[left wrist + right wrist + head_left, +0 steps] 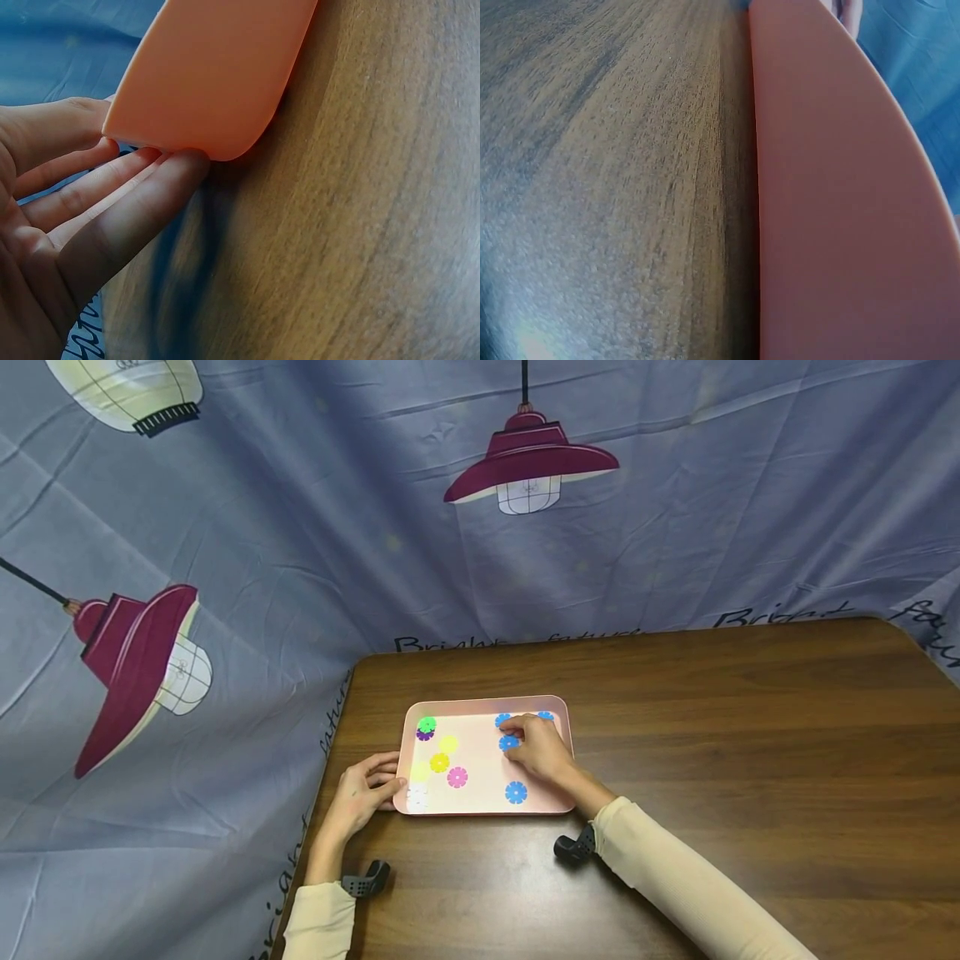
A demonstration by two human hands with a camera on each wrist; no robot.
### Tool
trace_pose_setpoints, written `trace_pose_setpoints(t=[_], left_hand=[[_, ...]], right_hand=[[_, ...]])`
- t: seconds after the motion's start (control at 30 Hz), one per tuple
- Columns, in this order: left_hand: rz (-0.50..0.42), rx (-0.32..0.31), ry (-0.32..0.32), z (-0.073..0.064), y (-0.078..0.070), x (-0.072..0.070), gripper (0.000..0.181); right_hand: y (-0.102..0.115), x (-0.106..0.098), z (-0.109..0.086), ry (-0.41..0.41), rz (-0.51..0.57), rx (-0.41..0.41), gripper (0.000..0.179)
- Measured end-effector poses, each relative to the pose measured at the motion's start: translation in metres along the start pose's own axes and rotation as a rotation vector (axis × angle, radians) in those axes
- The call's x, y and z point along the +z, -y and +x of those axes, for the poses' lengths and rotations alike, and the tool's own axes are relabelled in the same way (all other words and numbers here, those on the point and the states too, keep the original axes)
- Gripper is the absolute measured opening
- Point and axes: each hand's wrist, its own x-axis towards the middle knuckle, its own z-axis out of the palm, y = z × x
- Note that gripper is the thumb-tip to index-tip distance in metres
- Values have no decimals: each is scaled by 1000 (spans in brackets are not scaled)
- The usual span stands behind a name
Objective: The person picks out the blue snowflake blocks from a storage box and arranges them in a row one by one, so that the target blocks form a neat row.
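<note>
A pink tray (pixel 480 808) lies on the table with small notched discs in it. My left hand (pixel 358 793) grips its left end, thumb (pixel 142 202) on the outer wall near the corner and fingers at the rim. My right hand (pixel 542 748) is over the tray's right part, thumb and fingertips apart on either side of a blue disc (pixel 509 742); I cannot tell whether they pinch it. Another blue disc (pixel 502 720) shows just behind the fingers. More blue discs lie at the far right corner (pixel 546 716) and near the front (pixel 516 792).
Left in the tray are a green disc (pixel 427 724) overlapping a purple disc (pixel 425 735), yellow discs (pixel 439 762), a pink disc (pixel 457 777) and pale discs (pixel 417 795). The wooden table (pixel 720 735) meets a blue printed curtain (pixel 337 527) behind and on the left.
</note>
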Motion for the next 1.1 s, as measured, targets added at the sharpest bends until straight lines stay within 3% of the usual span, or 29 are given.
trace_pose_setpoints(t=[0.6, 0.87, 1.1], left_hand=[[-3, -12, -4, 0, 0, 2, 48], [2, -13, -12, -1, -1, 3, 48], [15, -17, -13, -1, -2, 3, 48]], right_hand=[[7, -10, -1, -23, 13, 3, 37], [22, -43, 6, -60, -2, -32, 41], [28, -80, 11, -113, 1, -12, 40]])
